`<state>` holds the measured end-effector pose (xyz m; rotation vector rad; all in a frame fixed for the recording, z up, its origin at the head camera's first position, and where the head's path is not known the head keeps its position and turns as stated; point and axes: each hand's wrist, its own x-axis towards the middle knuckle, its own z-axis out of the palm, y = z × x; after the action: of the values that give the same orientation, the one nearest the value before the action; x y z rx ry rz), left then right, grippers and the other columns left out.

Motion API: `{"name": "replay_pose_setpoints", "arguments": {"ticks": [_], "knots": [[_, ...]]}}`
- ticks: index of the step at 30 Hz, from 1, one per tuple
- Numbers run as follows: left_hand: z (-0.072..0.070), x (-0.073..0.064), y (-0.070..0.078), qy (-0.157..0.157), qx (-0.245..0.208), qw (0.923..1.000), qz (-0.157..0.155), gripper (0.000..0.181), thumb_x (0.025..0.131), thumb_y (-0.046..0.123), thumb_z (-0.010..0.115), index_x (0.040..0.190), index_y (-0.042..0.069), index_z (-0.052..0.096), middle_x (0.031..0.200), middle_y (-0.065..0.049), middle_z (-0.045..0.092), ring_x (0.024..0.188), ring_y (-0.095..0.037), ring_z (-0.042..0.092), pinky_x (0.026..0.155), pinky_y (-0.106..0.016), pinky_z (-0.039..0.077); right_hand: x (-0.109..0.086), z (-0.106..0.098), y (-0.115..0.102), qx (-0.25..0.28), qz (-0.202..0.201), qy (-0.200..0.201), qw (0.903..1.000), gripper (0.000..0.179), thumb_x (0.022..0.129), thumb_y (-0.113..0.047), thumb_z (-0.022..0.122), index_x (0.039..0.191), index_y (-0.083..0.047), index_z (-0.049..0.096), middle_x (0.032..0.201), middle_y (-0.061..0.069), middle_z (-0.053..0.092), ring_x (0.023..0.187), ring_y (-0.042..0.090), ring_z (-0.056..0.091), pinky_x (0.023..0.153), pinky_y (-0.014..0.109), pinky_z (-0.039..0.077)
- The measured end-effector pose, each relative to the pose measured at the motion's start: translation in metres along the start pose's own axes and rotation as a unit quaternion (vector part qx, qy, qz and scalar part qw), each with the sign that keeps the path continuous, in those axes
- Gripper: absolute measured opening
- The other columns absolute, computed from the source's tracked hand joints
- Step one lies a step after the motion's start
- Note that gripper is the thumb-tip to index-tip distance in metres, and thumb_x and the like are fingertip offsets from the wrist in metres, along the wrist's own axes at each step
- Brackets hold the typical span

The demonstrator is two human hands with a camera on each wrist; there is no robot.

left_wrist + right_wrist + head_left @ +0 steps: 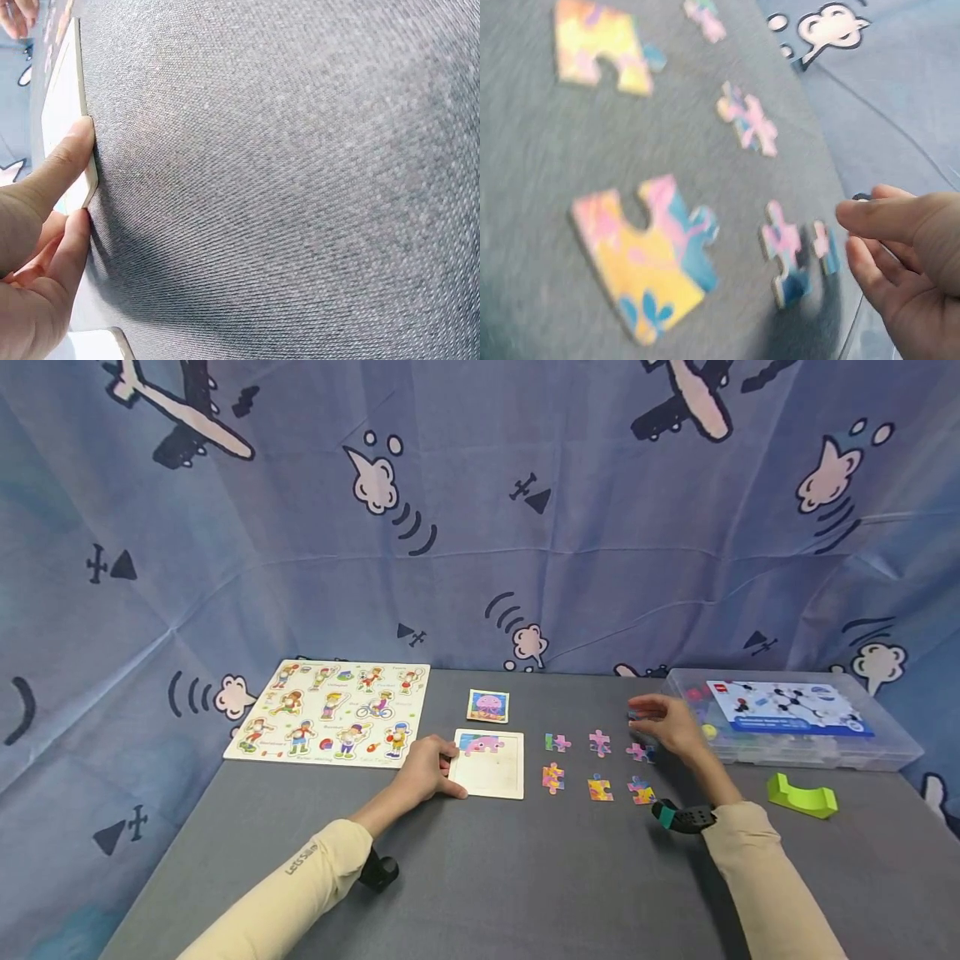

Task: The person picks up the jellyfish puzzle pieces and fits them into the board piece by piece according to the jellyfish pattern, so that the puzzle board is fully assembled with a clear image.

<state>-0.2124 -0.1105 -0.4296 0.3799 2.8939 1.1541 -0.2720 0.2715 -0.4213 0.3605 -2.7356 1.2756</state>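
Note:
My left hand (pixel 429 770) holds the left side of a small wooden puzzle tray (pixel 506 781), its thumb on the front edge. In the tray's upper left sits a fitted section of pink and blue puzzle pieces (pixel 480 743). Out to the right, my right hand (pixel 670 724) hovers over a small pink-and-blue puzzle piece (pixel 826 247); its fingers are bent slightly and nothing shows between them. Two rows of loose jigsaw pieces lie between the hands, among them a pink piece (pixel 599 742) and a yellow piece (pixel 600 788). Behind the tray lies a picture card (pixel 488 706) with a pink octopus.
A wooden board (pixel 315 747) with several sports figures lies at the left. At the back right is a clear plastic case (pixel 885 743) with a printed label, and in front of it a green curved block (pixel 802 797). A patterned curtain (pixel 480 527) hangs behind the grey table.

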Motion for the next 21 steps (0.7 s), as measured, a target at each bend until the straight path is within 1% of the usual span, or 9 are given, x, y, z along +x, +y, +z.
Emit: {"name": "replay_pose_setpoints", "arguments": {"ticks": [1,3,5,8,11,14,16,18,21], "knots": [[0.000,0.000,0.000,0.000,0.000,1.0000,0.001,0.064,0.049,0.005,0.095,0.106,-0.010,0.069,0.101,-0.016,0.065,0.072,-0.014,0.055,0.064,-0.023,0.048,0.000,0.000,0.001,-0.017,0.004,0.003,0.9998,0.035,0.084,0.009,0.066,0.116,0.017,0.056,0.114,0.036,0.058,0.103,0.046,0.058,0.084,0.039,0.052],[0.000,0.000,0.000,0.001,-0.001,1.0000,0.002,0.064,0.048,0.004,0.095,0.105,-0.010,0.069,0.100,-0.016,0.065,0.072,-0.014,0.056,0.064,-0.023,0.049,0.000,0.001,0.001,-0.046,0.009,0.003,0.9989,0.037,0.084,0.008,0.066,0.119,0.017,0.054,0.117,0.037,0.056,0.106,0.049,0.055,0.088,0.052,0.047],[-0.001,-0.001,0.000,0.000,-0.001,1.0000,0.000,0.064,0.049,0.005,0.095,0.105,-0.010,0.069,0.099,-0.015,0.065,0.073,-0.015,0.057,0.065,-0.024,0.050,0.000,0.002,0.002,-0.069,0.019,-0.003,0.9975,0.041,0.085,0.008,0.064,0.122,0.018,0.051,0.120,0.038,0.052,0.108,0.051,0.052,0.090,0.057,0.043],[-0.001,-0.001,0.000,-0.002,0.000,1.0000,-0.002,0.064,0.049,0.005,0.095,0.106,-0.010,0.069,0.100,-0.016,0.065,0.074,-0.016,0.058,0.066,-0.024,0.050,0.000,0.003,0.004,-0.095,0.030,-0.007,0.9950,0.044,0.085,0.008,0.061,0.125,0.020,0.047,0.123,0.040,0.049,0.110,0.052,0.049,0.092,0.059,0.040],[-0.002,-0.001,0.001,-0.004,0.003,1.0000,0.003,0.064,0.049,0.005,0.094,0.106,-0.010,0.069,0.100,-0.016,0.065,0.074,-0.016,0.058,0.066,-0.024,0.050,0.000,0.003,0.006,-0.097,0.034,-0.005,0.9947,0.045,0.084,0.009,0.058,0.125,0.022,0.044,0.122,0.041,0.049,0.110,0.052,0.049,0.092,0.059,0.040],[-0.003,-0.001,0.002,-0.005,0.001,1.0000,0.001,0.064,0.050,0.005,0.094,0.107,-0.010,0.069,0.100,-0.016,0.065,0.074,-0.017,0.058,0.066,-0.025,0.050,-0.001,0.004,0.009,-0.087,0.028,0.008,0.9958,0.042,0.082,0.012,0.057,0.121,0.023,0.046,0.116,0.040,0.053,0.105,0.050,0.054,0.087,0.055,0.045],[-0.003,-0.001,0.002,-0.005,0.001,1.0000,-0.003,0.065,0.050,0.005,0.094,0.107,-0.010,0.069,0.101,-0.016,0.065,0.074,-0.016,0.058,0.066,-0.025,0.050,-0.002,0.005,0.010,-0.080,0.025,0.020,0.9963,0.040,0.082,0.014,0.059,0.119,0.023,0.048,0.112,0.039,0.056,0.101,0.049,0.056,0.084,0.052,0.048],[-0.003,0.000,0.002,-0.003,-0.003,0.9999,-0.011,0.065,0.049,0.005,0.094,0.107,-0.009,0.069,0.103,-0.016,0.065,0.075,-0.016,0.058,0.067,-0.025,0.051,-0.003,0.007,0.010,-0.080,0.023,0.035,0.9959,0.037,0.082,0.014,0.061,0.116,0.023,0.051,0.109,0.038,0.058,0.096,0.046,0.059,0.080,0.047,0.050],[-0.002,0.000,0.002,-0.002,-0.002,1.0000,-0.009,0.065,0.049,0.005,0.094,0.107,-0.010,0.069,0.103,-0.016,0.065,0.075,-0.016,0.059,0.067,-0.025,0.051,-0.004,0.008,0.011,-0.080,0.027,0.054,0.9949,0.035,0.082,0.013,0.063,0.114,0.021,0.054,0.106,0.036,0.060,0.094,0.044,0.060,0.075,0.039,0.051]]}}
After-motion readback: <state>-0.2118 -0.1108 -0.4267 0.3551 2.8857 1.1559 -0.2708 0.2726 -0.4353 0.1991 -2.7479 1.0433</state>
